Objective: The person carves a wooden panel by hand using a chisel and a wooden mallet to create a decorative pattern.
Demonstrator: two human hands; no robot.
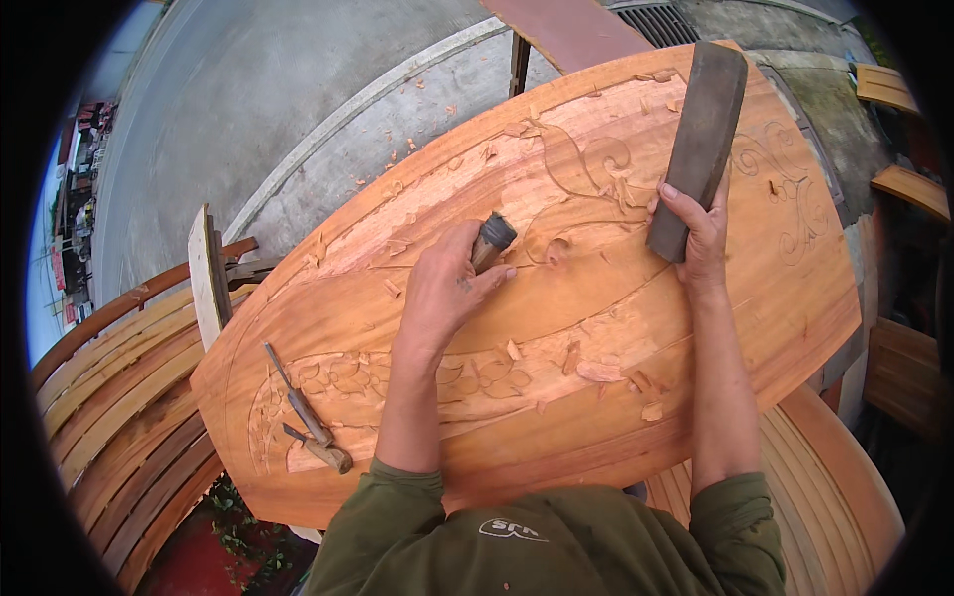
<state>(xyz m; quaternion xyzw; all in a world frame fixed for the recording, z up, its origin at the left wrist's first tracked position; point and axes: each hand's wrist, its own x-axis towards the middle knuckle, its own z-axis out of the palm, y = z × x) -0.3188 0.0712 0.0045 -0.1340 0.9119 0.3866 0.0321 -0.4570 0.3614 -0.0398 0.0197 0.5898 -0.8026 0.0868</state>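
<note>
My left hand (447,281) is closed around a wooden tool handle with a dark-wrapped end (494,236), probably a chisel; its blade is hidden under the hand. It rests over the middle of a carved wooden panel (556,318). In my right hand (704,233) is a long, dark rectangular wooden block (701,139), gripped near its lower end, with the long end pointing away from me. Carved scrolls and leaves with shallow recesses mark the panel, and pale wood shavings (599,372) lie scattered over it.
A thin chisel (306,407) and a short wooden-handled tool (326,452) lie at the panel's near left. Slatted wooden furniture (139,397) stands left, more slats (825,477) at lower right. Concrete pavement (298,79) spreads beyond. Wooden pieces (899,377) stand at the right.
</note>
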